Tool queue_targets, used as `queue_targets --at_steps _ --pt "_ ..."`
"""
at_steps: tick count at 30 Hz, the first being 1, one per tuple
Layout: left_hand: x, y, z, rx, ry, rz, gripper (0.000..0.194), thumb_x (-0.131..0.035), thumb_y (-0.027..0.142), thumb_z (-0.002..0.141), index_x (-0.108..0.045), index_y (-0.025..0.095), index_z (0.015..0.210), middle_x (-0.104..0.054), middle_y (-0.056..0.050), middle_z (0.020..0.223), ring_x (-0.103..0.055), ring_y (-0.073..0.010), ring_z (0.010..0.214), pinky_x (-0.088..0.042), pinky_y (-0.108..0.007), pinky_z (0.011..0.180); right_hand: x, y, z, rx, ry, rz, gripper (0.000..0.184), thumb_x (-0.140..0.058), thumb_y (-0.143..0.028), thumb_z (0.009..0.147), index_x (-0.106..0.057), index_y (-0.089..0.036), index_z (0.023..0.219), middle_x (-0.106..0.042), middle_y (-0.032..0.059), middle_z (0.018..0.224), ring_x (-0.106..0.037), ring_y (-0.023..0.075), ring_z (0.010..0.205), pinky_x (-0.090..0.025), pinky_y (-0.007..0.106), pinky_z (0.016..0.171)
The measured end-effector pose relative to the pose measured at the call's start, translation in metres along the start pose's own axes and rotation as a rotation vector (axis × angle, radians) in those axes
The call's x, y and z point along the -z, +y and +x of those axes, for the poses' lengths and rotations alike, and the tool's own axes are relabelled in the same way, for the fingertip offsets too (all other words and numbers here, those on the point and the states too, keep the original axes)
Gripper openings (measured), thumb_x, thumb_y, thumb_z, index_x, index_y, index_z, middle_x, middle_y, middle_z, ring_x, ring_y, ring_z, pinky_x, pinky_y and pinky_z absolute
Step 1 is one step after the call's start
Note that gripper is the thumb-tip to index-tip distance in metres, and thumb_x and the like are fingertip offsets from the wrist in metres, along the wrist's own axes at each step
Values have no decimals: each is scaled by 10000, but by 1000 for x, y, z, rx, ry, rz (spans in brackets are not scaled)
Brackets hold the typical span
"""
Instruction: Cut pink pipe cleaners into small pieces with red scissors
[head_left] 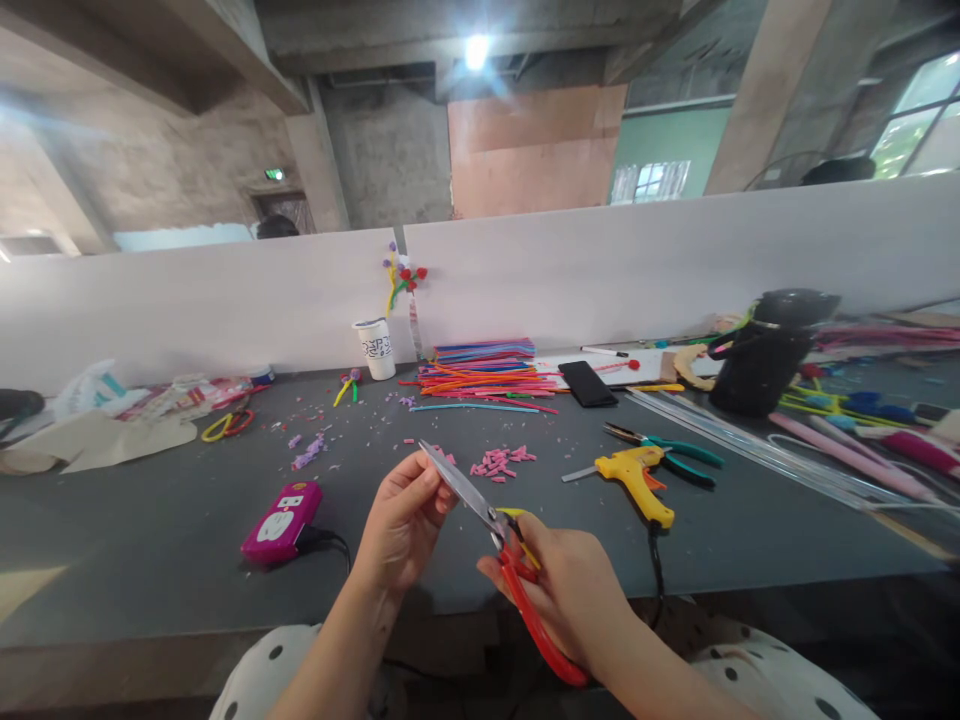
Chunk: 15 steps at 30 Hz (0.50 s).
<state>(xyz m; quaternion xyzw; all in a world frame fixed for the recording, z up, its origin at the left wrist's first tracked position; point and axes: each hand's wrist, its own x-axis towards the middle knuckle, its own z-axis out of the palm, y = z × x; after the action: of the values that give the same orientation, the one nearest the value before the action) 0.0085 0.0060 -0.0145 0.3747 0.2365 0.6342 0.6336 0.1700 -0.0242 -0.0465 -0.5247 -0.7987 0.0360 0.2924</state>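
Note:
My right hand [574,575] grips a pair of scissors [476,500] with red handles and silver blades, which point up and to the left. A thin yellow strip shows beside that hand. Close to the blade tips is my left hand [405,510], its thumb and index finger pressed together. What they pinch is too small to make out, though a bit of pink shows just behind the blades. Past the scissors, a small heap of cut pink pipe cleaner pieces [501,462] lies on the dark grey table [187,600].
Pipe cleaners [480,375] are bundled at the back, near a white cup [374,350] and a black phone [588,384]. To the right lie a yellow glue gun [636,480], pliers [682,458] and a black jug [765,355]. A magenta corded device [282,522] and other scissors [227,425] are left.

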Motion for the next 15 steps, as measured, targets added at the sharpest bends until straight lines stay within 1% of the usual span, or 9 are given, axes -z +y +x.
queue_targets --at_steps 3,5,9,12,15 --pt "0 1 0 -3 -5 2 102 -645 191 683 -581 126 638 -491 27 530 -422 -41 475 -356 -125 454 1 0 2 -36 11 37 321 -472 -505 748 -429 -220 607 -533 -34 462 -507 124 415 -236 216 430" --pt "-1 1 0 0 -9 4 127 -640 200 689 -567 128 614 -484 29 518 -416 -41 469 -351 -127 454 1 0 3 -53 -10 90 300 -484 -479 744 -430 -222 598 -529 -41 456 -493 115 400 -233 210 419" --pt "-2 1 0 13 5 1 99 -641 190 684 -578 130 636 -500 28 533 -426 -40 476 -356 -131 475 0 -1 3 -35 -36 128 220 -514 -419 731 -435 -226 659 -549 -46 494 -513 120 435 -254 205 434" --pt "-1 1 1 10 -5 -2 59 -619 172 695 -584 135 666 -511 27 551 -442 -46 498 -362 -140 502 -1 0 3 -24 -40 146 218 -518 -416 732 -425 -225 683 -552 -38 521 -526 132 471 -275 208 453" --pt "-1 0 2 -23 -41 98 84 -584 168 717 -569 139 640 -515 22 550 -446 -57 515 -356 -157 520 0 2 4 -50 -26 258 210 -487 -412 755 -432 -224 678 -540 -31 534 -507 128 474 -305 207 454"
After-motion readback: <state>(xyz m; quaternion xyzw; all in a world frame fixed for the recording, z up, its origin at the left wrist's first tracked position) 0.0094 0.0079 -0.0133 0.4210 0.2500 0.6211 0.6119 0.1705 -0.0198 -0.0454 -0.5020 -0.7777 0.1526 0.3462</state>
